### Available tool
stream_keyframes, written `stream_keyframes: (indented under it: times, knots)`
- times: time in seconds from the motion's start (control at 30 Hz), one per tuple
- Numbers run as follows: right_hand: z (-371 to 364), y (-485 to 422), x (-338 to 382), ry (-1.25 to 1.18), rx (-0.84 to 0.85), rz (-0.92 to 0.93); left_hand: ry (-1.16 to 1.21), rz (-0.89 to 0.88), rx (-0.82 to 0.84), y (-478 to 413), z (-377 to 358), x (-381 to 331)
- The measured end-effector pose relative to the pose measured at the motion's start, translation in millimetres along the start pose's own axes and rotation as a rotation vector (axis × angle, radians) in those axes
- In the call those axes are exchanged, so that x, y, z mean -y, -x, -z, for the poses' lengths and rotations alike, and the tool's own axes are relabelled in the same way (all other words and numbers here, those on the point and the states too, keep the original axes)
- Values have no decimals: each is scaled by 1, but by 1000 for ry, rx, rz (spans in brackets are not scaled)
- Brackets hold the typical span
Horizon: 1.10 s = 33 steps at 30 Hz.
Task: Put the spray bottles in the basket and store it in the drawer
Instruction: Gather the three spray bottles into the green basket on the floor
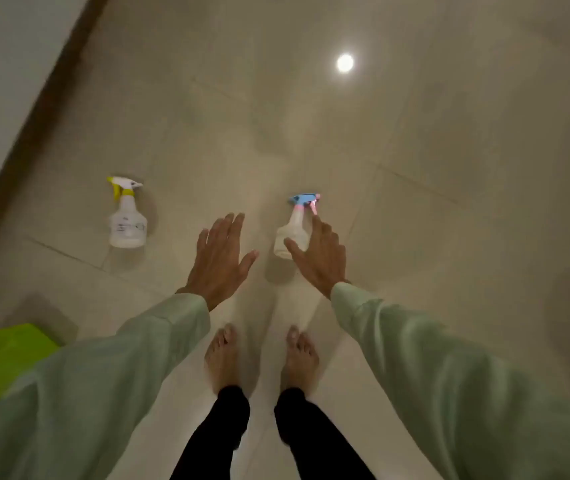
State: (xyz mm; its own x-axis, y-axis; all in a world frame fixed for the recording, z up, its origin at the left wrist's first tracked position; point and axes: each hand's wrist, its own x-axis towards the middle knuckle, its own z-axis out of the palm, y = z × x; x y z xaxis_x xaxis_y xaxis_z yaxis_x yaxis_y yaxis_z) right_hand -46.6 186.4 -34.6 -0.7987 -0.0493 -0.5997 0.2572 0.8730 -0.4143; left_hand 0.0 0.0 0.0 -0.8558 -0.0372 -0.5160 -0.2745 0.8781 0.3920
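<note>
The blue-topped spray bottle is stood upright on the floor, the right hand just over it, fingers spread, nothing gripped; it could be toppled by a hasty reach.

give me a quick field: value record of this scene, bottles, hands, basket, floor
surface: tiled floor, a ceiling light mirrored in it
yellow-trigger bottle: upright, apart from both hands
blue-trigger bottle: upright, next to the right hand
left hand: open, fingers spread, holding nothing
right hand: open, reaching at the blue-trigger bottle; contact cannot be told
green basket: at the lower left edge, partly hidden by the left sleeve; contents not visible
drawer: not in view
person: barefoot, standing
</note>
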Motion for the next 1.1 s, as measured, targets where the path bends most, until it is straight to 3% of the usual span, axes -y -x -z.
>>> stream_keyframes:
  times: [0.2,0.37,0.53,0.87,1.1]
  knots:
    - [-95,-108,-25,-357,-6,-297,52,18,11,-72,-96,59]
    - [-125,-148,-33,-528,-49,-280,110,38,-10,-88,-117,79]
    - [-113,-117,-10,-597,-2,-297,189,83,-68,-53,-88,89]
    - [-74,64,146,-433,208,115,392,365,-241,147,32,136]
    - [-128,188,271,-314,416,408,470,593,-414,292,79,226]
